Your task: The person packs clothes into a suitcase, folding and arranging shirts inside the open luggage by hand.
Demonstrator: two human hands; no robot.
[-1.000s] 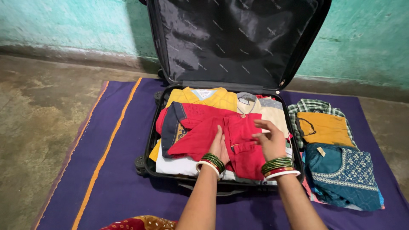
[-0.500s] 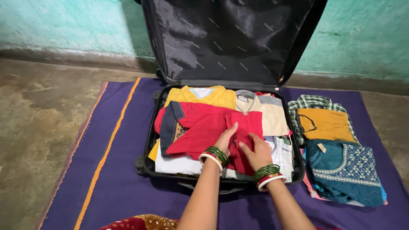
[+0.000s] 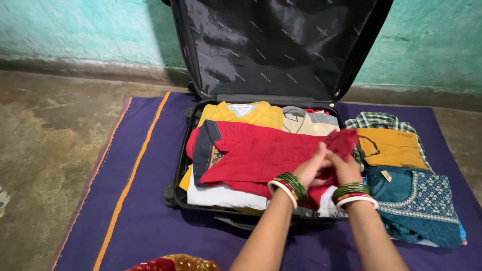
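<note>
An open black suitcase (image 3: pixel 176 175) lies on a purple mat, its lid (image 3: pixel 276 45) leaning up against the wall. Folded clothes fill it: a yellow shirt (image 3: pixel 241 113) at the back, a cream shirt (image 3: pixel 309 123) beside it, white cloth (image 3: pixel 221 196) at the bottom. A red garment (image 3: pixel 261 153) with a navy collar lies on top. My left hand (image 3: pixel 310 168) and my right hand (image 3: pixel 345 168) both grip the red garment's right part, pulled out toward the suitcase's right edge. Both wrists wear green, red and white bangles.
Right of the suitcase on the purple mat (image 3: pixel 135 200) lie a green checked shirt (image 3: pixel 384 121), a mustard garment (image 3: pixel 389 148) and a teal embroidered garment (image 3: pixel 422 200). Bare concrete floor (image 3: pixel 50 140) is to the left; a turquoise wall (image 3: pixel 75 25) stands behind.
Both hands shifted from the middle of the red garment to its right side and unfolded it rightward, so it now covers the cream shirt's lower part.
</note>
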